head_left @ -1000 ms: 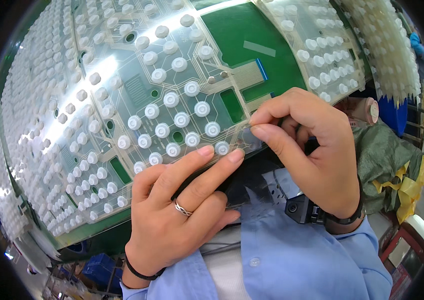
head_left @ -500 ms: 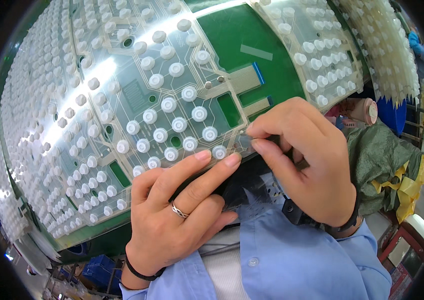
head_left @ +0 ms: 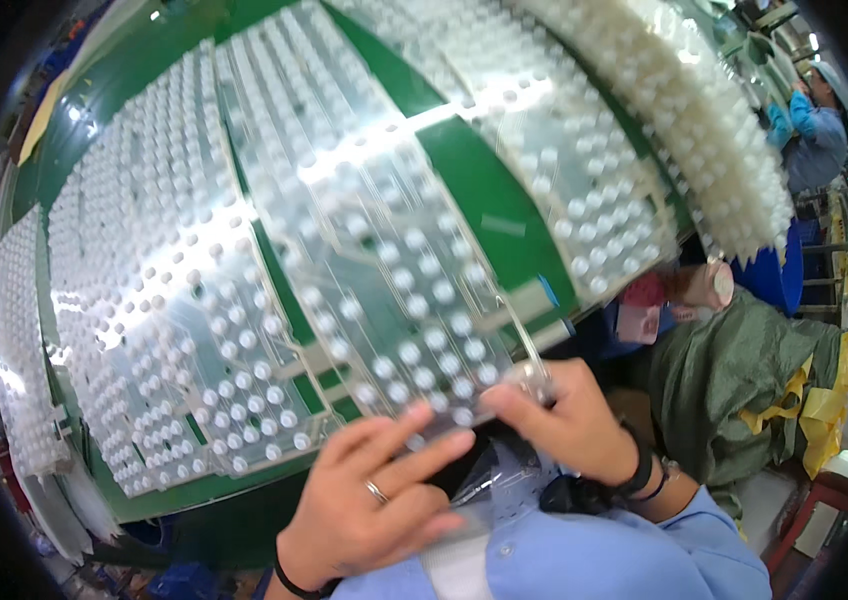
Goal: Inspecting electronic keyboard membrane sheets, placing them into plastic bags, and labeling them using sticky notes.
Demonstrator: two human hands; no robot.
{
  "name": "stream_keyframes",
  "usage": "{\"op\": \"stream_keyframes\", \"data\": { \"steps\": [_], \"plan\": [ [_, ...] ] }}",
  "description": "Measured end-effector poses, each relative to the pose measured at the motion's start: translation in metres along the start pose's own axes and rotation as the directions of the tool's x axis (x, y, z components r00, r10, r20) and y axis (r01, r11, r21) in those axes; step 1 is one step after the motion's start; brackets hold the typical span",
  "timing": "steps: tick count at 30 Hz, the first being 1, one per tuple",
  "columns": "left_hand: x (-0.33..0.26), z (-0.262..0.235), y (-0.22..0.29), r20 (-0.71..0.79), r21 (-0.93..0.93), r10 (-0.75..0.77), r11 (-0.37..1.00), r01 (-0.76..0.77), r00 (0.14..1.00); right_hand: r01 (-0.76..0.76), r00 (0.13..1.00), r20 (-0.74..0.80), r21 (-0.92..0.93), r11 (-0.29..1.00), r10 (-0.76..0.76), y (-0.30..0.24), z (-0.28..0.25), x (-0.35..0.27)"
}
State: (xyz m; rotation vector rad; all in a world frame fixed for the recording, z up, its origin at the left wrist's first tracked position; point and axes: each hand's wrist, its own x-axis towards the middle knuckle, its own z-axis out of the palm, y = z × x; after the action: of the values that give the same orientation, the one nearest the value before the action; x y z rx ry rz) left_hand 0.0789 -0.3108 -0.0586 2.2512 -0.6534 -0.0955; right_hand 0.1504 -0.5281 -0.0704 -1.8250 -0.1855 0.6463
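Observation:
A clear membrane circuit sheet [head_left: 384,330] with rows of white dome-shaped buttons lies in front of me over a green surface. At its near right corner my right hand [head_left: 579,420] is closed, thumb on top, on the edge of the sheet. Beside the fingers, a strip of the sheet's right edge is bent up; what lies under them is hidden. My left hand [head_left: 374,495] has its fingers stretched apart, with the tips at the sheet's near edge among the buttons. The picture is somewhat blurred.
More button sheets [head_left: 174,330] cover the green table [head_left: 489,185] to the left and right. A thick stack of button sheets [head_left: 714,150] stands at the far right. Beyond the right edge are a pink cup [head_left: 709,287] and a dark green sack [head_left: 714,380]. A person [head_left: 814,130] works at the upper right.
The view has shifted, showing more of the table. My right hand has gone from a fingertip pinch at the sheet's corner to a fuller grip there. The sheet's right edge now bends up.

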Motion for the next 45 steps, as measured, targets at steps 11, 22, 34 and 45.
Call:
{"op": "stream_keyframes", "data": {
  "steps": [11,22,34,45],
  "plan": [
    [-0.048,-0.029,0.003,-0.431,-0.005,-0.14,0.988,0.152,0.892,0.488,0.838,-0.456,0.378,0.786,-0.3,-0.029,-0.106,0.024],
    [-0.033,-0.013,-0.007,-0.327,0.072,-0.232,0.961,0.269,0.916,0.674,0.512,-0.422,-0.343,0.654,-0.748,-0.037,-0.031,0.01],
    [-0.046,-0.01,0.018,-0.535,-0.128,-0.366,0.926,0.355,0.762,0.374,0.881,0.332,-0.048,0.926,-0.338,-0.038,0.029,0.005],
    [-0.053,-0.005,0.014,-0.538,-0.217,-0.355,0.935,0.281,0.764,0.432,0.891,0.172,-0.032,0.901,-0.421,-0.039,0.023,-0.001]
  ]
}}
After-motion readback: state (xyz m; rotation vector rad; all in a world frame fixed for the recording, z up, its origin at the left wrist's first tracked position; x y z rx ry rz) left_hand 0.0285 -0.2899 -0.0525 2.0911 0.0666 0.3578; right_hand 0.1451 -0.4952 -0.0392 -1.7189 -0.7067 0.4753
